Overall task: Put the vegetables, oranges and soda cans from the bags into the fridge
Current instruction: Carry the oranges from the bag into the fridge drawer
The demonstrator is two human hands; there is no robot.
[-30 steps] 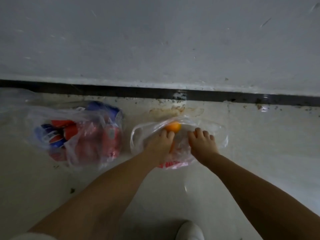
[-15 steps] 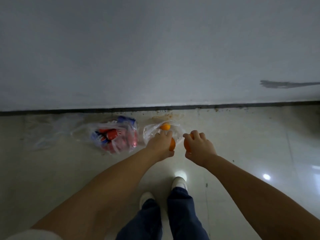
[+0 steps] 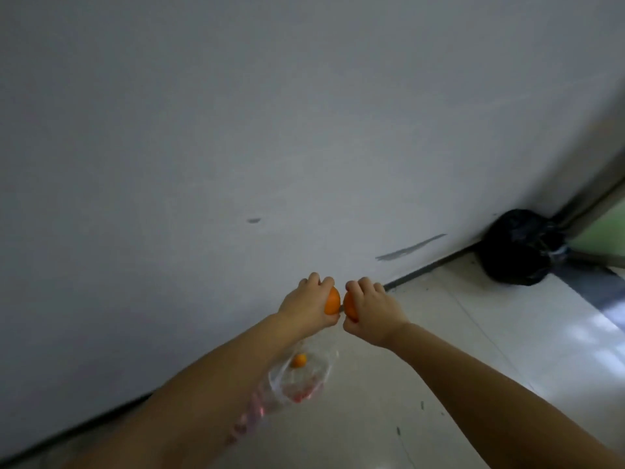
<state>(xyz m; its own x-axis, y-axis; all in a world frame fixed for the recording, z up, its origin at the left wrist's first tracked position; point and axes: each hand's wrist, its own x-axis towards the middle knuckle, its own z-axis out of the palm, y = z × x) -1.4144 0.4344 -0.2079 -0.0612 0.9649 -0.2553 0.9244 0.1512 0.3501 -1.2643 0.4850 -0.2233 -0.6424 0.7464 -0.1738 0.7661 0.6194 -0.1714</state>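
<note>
- Head view: a person is looking down over both forearms, which are reaching forward and meeting in the middle of the frame, in front of a plain grey-white wall.
- The left hand (image 3: 306, 304) is curling its fingers over the top of a round, smooth-skinned left orange (image 3: 332, 301); thumb underneath, fruit showing on the inner side.
- The right hand (image 3: 373, 309) is wrapping a second one, the right orange (image 3: 350, 304), the same way, with only a sliver of orange peel showing.
- The two fruits are sitting just beside each other, nearly touching, held well above the floor.
- Below the left wrist, a thin, crinkled clear plastic bag (image 3: 304, 374) is lying on the glossy pale tiled floor (image 3: 473, 350) against the foot of the wall; one small orange (image 3: 299, 360) is sitting inside it, down and towards the person from both hands.
- A second filmy bag with blurred red print (image 3: 250, 414) is showing at the edge of the left forearm; its contents are too smeared to read.
- A lumpy black rubbish bag (image 3: 521, 247) is resting in the far right corner, where the wall meets a dark-framed doorway.
- No fridge is in sight, so it seems the person must turn away from this wall to carry the fruit to it; neither hand is nearer to it by anything shown.
- The round fruits have no long axis, and both hands are full.
</note>
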